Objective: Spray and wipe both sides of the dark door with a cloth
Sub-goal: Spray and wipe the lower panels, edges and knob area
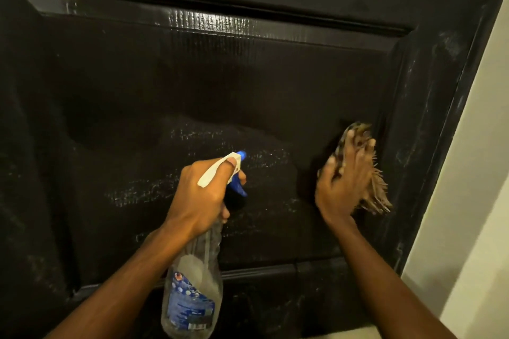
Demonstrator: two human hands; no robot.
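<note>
The dark door [192,77] fills the view, with a raised panel and wet spray speckles across its lower middle. My left hand [203,192] grips the neck of a clear spray bottle [192,292] with a blue label and a white and blue trigger head, its nozzle pointing at the panel. My right hand [344,181] presses a brownish patterned cloth [377,195] with a frayed fringe flat against the right side of the panel; its fingers lie spread over the cloth.
The door's right edge [451,124] shows pale streaks and smears. A cream wall [479,201] runs down the right side of the view. The panel's lower moulding [275,270] lies below both hands.
</note>
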